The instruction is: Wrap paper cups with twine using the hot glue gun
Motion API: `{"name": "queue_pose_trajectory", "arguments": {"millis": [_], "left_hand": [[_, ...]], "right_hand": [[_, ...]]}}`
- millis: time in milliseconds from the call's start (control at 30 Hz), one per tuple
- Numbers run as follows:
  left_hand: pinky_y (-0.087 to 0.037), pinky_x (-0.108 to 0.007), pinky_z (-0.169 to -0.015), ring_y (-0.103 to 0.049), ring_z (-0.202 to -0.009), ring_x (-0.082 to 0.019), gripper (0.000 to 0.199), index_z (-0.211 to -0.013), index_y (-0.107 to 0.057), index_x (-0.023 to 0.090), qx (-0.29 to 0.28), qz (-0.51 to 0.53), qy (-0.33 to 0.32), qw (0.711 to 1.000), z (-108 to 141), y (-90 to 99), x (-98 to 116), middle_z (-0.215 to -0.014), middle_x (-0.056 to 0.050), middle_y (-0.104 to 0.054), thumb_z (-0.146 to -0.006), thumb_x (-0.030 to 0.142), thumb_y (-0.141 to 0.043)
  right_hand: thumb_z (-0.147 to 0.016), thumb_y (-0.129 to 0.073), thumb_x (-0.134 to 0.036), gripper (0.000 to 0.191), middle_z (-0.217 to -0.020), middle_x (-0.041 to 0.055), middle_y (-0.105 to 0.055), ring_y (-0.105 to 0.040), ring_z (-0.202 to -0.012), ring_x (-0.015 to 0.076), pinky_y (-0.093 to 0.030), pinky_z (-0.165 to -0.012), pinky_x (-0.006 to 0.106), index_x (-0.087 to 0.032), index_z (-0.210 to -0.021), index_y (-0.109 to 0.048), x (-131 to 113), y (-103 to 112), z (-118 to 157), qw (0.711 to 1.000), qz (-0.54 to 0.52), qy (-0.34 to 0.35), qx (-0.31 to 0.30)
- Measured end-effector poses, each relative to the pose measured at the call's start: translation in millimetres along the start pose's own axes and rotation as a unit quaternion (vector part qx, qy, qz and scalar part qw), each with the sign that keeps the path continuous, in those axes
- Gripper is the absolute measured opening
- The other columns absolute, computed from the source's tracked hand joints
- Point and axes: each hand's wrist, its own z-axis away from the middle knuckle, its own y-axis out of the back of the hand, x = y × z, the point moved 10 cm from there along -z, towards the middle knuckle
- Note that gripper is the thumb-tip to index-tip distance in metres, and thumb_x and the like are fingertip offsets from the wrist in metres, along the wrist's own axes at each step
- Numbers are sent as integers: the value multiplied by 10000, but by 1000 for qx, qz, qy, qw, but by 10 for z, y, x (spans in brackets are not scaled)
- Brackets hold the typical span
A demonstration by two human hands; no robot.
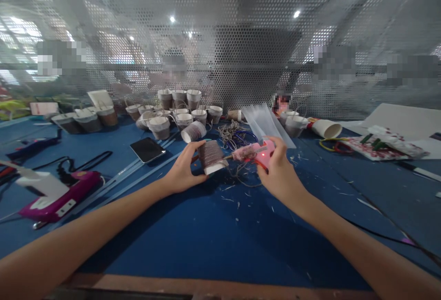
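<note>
My left hand grips a paper cup wrapped in brown twine, its white rim tipped down toward me. In my right hand is a pink hot glue gun with a small red light glowing on its side. The gun's nozzle points left and meets or nearly meets the twine near the cup's rim; I cannot tell if they touch. Behind the gun lies a tangled heap of twine, and a loose strand trails below the nozzle.
Several twine-wrapped cups stand at the back. A phone, clear glue sticks and a purple power strip lie left. Clear plastic sheets, a tipped cup and a red-spotted white piece are right. A perforated metal screen rises behind.
</note>
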Motion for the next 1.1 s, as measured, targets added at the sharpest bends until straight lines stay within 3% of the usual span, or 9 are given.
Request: {"name": "queue_pose_trajectory", "arguments": {"millis": [467, 567, 667, 767, 867, 1000, 1100], "left_hand": [[-456, -522, -1026, -411, -1315, -331, 774, -1357, -300, 256, 5, 40, -1, 999, 20, 24, 40, -1377, -143, -372, -699, 251, -708], [-442, -517, -1044, -406, -1325, -330, 792, -1369, -275, 258, 3, 53, -8, 999, 32, 17, 55, -1394, -148, -365, -710, 272, -713], [-418, -521, -1067, -395, -1337, -328, 799, -1376, -260, 266, 4, 60, -22, 998, 43, 13, 65, -1410, -148, -357, -720, 280, -715], [-409, -531, -1074, -399, -1336, -331, 796, -1379, -261, 272, 2, 62, -23, 998, 46, 7, 53, -1404, -149, -374, -726, 293, -716], [-410, -535, -1071, -411, -1330, -329, 793, -1374, -264, 267, 0, 65, -22, 998, 43, 6, 57, -1397, -151, -388, -722, 285, -714], [-401, -553, -1069, -414, -1327, -331, 799, -1364, -267, 254, -4, 53, -15, 998, 38, -2, 61, -1395, -158, -393, -705, 270, -719], [-407, -558, -1063, -424, -1318, -329, 787, -1356, -279, 259, -2, 53, -20, 998, 37, -2, 72, -1375, -150, -408, -701, 261, -714]], "right_hand": [[-780, -460, -173, 575, -1297, 236, -438, -659, -875, 315, -532, -644, 437, -169, -1313, -245, 57, -8, -5, 1000, -6, -13, -9], [-781, -482, -216, 596, -1268, 259, -452, -656, -820, 304, -520, -606, 421, -137, -1322, -243, 112, 0, -6, 999, 7, -41, -15], [-768, -522, -258, 627, -1186, 296, -478, -642, -670, 276, -490, -533, 413, -69, -1312, -274, 280, 94, -20, 993, 50, -109, -8], [-748, -540, -263, 597, -1136, 317, -461, -614, -555, 253, -443, -467, 415, -46, -1271, -350, 429, 321, -58, 983, 105, -138, 53], [-730, -559, -265, 542, -1100, 317, -456, -634, -620, 329, -443, -495, 465, -62, -1214, -423, 614, 454, -69, 973, 140, -152, 102], [-673, -665, -327, 537, -1030, 290, -485, -599, -833, 478, -451, -575, 585, -124, -1136, -485, 946, 311, 8, 962, 142, -221, 69], [-682, -684, -341, 504, -1082, 287, -479, -492, -1033, 537, -437, -650, 663, -153, -1109, -493, 753, 325, 12, 970, 141, -165, 108]]}}
